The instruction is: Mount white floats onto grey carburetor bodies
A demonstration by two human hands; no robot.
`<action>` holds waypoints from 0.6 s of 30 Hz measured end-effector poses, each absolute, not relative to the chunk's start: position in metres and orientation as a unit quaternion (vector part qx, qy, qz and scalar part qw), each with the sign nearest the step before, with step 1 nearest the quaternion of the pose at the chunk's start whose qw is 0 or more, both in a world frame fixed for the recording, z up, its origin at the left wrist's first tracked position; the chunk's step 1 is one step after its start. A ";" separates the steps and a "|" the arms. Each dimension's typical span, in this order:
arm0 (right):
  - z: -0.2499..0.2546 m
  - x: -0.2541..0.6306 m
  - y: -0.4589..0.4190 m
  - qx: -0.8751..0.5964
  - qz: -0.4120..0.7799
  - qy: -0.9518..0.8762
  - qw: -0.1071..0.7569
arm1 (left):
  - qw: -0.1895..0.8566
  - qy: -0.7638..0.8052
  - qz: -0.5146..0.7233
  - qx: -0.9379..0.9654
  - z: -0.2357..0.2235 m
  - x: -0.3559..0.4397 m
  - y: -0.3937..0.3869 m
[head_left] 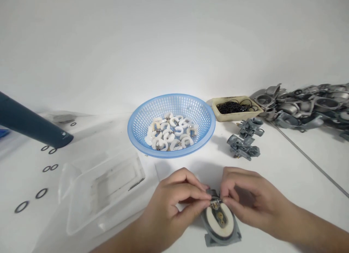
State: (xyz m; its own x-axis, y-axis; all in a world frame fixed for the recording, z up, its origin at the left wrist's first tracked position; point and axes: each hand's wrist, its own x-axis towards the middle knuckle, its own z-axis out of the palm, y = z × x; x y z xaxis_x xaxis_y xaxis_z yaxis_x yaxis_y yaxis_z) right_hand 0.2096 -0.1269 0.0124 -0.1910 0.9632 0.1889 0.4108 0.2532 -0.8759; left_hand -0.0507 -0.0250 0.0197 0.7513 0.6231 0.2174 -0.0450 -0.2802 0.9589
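Observation:
A grey carburetor body (pixel 236 235) lies on the table in front of me, with a white horseshoe-shaped float (pixel 227 227) on its open face and brass parts inside the float's gap. My left hand (pixel 181 200) is closed, thumb and fingertips pinched at the left of the float's metal hinge end. Opposite it, my right hand (pixel 247 198) is also closed, its thumb and forefinger pressed at the right side of the same hinge. A small metal piece (pixel 216 201) shows between the two sets of fingertips. Whatever lies under the fingertips is partly hidden.
A blue basket (pixel 131 131) holds several white floats. Behind, a cream tray (pixel 226 117) holds black rings. Two carburetors (pixel 244 147) stand near piled metal parts (pixel 308 104). At left are a clear plastic box (pixel 69 209), loose black rings (pixel 41 193) and a dark blue cylinder (pixel 35 122).

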 end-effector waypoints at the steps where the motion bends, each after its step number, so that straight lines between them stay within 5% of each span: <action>1: 0.011 0.210 -0.127 -0.503 0.347 -0.686 0.395 | 0.568 0.196 0.299 0.741 0.020 -0.050 -0.026; 18: 0.005 0.213 -0.129 -0.519 0.311 -0.695 0.390 | 0.542 0.199 0.362 0.732 -0.001 -0.049 -0.045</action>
